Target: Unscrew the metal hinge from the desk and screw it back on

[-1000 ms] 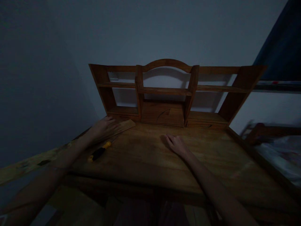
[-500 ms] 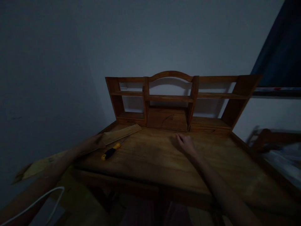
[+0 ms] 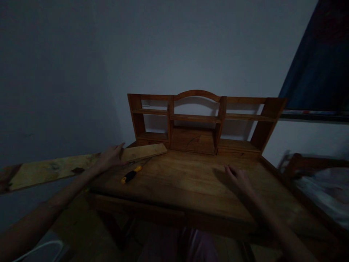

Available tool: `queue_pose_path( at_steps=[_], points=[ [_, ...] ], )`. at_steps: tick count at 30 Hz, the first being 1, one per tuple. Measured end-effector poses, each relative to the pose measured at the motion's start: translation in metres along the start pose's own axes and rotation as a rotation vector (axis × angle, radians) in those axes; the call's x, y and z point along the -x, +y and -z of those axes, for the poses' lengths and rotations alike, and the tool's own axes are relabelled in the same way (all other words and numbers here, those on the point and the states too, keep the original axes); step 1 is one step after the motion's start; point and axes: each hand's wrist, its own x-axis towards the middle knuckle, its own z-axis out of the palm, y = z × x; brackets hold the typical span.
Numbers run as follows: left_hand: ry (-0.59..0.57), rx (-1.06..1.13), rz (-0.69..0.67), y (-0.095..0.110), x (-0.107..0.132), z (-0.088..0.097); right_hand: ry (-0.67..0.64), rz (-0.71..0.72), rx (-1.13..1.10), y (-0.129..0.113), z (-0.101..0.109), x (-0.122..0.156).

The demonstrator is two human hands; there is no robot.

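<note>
Dim room, one person at a wooden worktop [image 3: 188, 182]. Left hand [image 3: 110, 159] at the worktop's left side, gripping a long board [image 3: 147, 150] across its width, thumb raised, fingers along the near edge. Board lies slantwise: one end over the worktop's far left part, the other reaching well out past its left edge. Dark patch on the overhanging stretch.

Screwdriver [image 3: 131, 175] on the left part of the worktop, near the board — handle black and yellow, shaft pointing toward the back; its tip is hard to make out.

Right hand [image 3: 240, 177] over the right half of the worktop, well apart from the board. Fingers curled inward; cannot tell whether they pinch anything, nor whether the hand touches the wood.

Along the worktop's back edge, a wooden shelf unit [image 3: 196, 118] with an arched top rail in the middle. Beyond the worktop's right side, a bed [image 3: 297, 163] with pale bedding [image 3: 324, 191]. Below the front edge, the person's legs [image 3: 200, 245]. Low to the left of the worktop — a white cord [image 3: 45, 244], looped.
</note>
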Motion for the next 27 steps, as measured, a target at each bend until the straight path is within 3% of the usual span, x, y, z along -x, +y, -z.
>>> queue_pose_path(
  at_steps=[4, 8, 12, 15, 17, 19, 22, 27],
  points=[
    [0.112, 0.006, -0.16, 0.055, 0.001, 0.032, -0.036, 0.035, 0.009, -0.015, -0.001, 0.003],
    [0.118, 0.227, -0.324, 0.133, -0.004, 0.039, 0.025, 0.266, 0.017, -0.048, 0.005, 0.0],
    [0.059, 0.436, -0.45, 0.223, -0.016, 0.013, 0.1, 0.388, -0.057, -0.063, 0.019, -0.001],
    [0.004, 0.587, -0.449, 0.284, -0.027, -0.015, 0.203, 0.339, -0.067, -0.044, 0.028, 0.0],
    [-0.038, 0.662, -0.453, 0.312, -0.037, -0.029, 0.197, 0.289, -0.049, -0.022, 0.03, 0.001],
    [-0.089, 0.699, -0.475, 0.329, -0.048, -0.042, 0.189, 0.24, -0.019, 0.0, 0.031, 0.003],
    [-0.169, 0.697, -0.49, 0.338, -0.063, -0.061, 0.131, 0.189, 0.014, 0.019, 0.028, 0.006],
    [-0.253, 0.739, -0.478, 0.334, -0.072, -0.094, 0.028, 0.101, -0.002, 0.022, 0.013, 0.005]
  ],
)
